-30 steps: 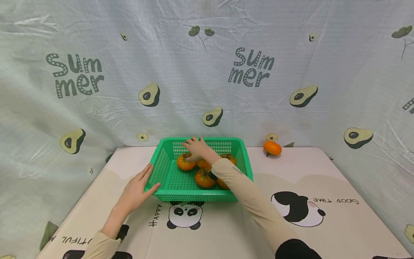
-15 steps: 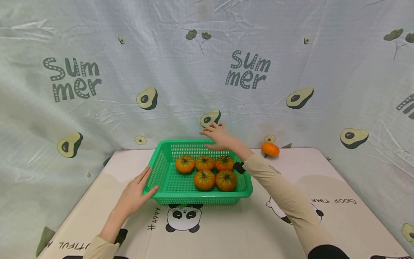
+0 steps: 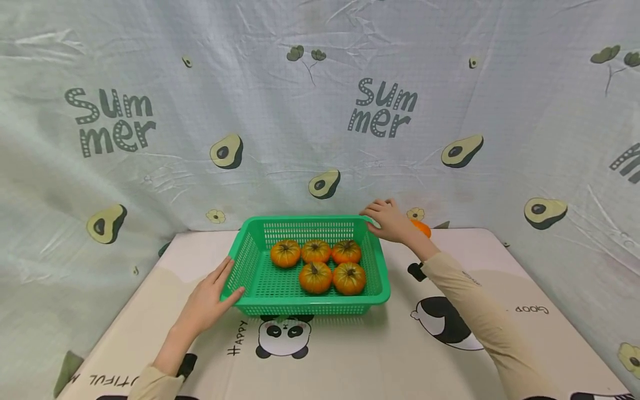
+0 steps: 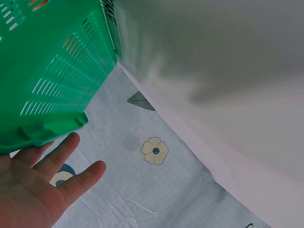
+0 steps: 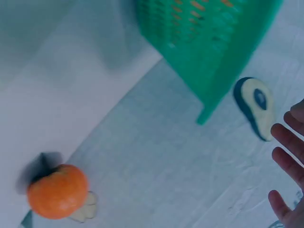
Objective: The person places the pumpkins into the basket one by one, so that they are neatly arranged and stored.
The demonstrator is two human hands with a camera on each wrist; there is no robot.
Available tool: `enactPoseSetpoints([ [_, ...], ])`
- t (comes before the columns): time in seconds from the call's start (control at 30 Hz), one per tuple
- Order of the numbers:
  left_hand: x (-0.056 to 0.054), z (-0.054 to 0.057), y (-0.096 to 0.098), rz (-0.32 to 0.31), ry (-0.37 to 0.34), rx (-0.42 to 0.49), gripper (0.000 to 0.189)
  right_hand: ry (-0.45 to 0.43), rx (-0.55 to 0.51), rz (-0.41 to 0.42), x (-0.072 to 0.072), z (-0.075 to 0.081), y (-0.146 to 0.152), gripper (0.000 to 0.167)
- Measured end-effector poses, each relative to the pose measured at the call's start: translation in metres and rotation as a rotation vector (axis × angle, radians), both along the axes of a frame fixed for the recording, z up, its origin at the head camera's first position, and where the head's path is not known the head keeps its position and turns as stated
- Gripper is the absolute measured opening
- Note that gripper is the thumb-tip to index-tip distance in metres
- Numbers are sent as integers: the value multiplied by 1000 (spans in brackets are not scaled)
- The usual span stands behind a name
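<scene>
A green plastic basket [image 3: 305, 300] holds several small orange pumpkins [image 3: 315, 278] with greenish streaks, grouped toward its right side. My left hand [image 3: 202, 305] rests at the basket's left rim, thumb spread from the fingers; the left wrist view shows its fingers extended along the rim. My right hand [image 3: 392, 223] is over the basket's back right corner, fingers apart and holding nothing in the right wrist view. Just beyond it, a brighter orange pumpkin [image 5: 58, 191] lies on its side on the table, partly covered by the hand in the head view.
The table [image 3: 340, 355] wears a pale cloth with panda prints. Behind it hangs a grey-white curtain [image 3: 280, 100] printed with avocados and lettering, close to the back edge. Dark bands [image 3: 416, 272] circle the wrists.
My right hand has left the pumpkins in the basket, risen, and moved right toward the lone pumpkin. My left hand has stayed at the rim.
</scene>
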State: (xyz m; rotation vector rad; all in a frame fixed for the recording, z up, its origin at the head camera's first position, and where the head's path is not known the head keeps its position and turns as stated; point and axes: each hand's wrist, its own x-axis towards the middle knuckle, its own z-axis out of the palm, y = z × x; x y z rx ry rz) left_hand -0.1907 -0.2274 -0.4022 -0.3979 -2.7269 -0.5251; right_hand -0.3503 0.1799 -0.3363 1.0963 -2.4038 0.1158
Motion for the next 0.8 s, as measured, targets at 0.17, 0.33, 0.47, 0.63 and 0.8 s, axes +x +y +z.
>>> enactPoseSetpoints([
  [0.17, 0, -1, -1, 4, -7, 0, 70, 80, -57, -29, -7, -19, 24, 18],
  [0.33, -1, -1, -1, 1, -6, -1, 70, 151, -63, -74, -19, -41, 55, 16],
  [0.47, -1, 0, 0, 0, -8, -1, 70, 142, -22, -164, -27, -56, 77, 17],
  [0.63, -1, -1, 0, 3, -11, 4, 71, 91, 51, -260, -33, -68, 93, 21],
  [0.8, -1, -1, -1, 5, -7, 9, 70, 44, 170, -342, -36, -74, 99, 34],
])
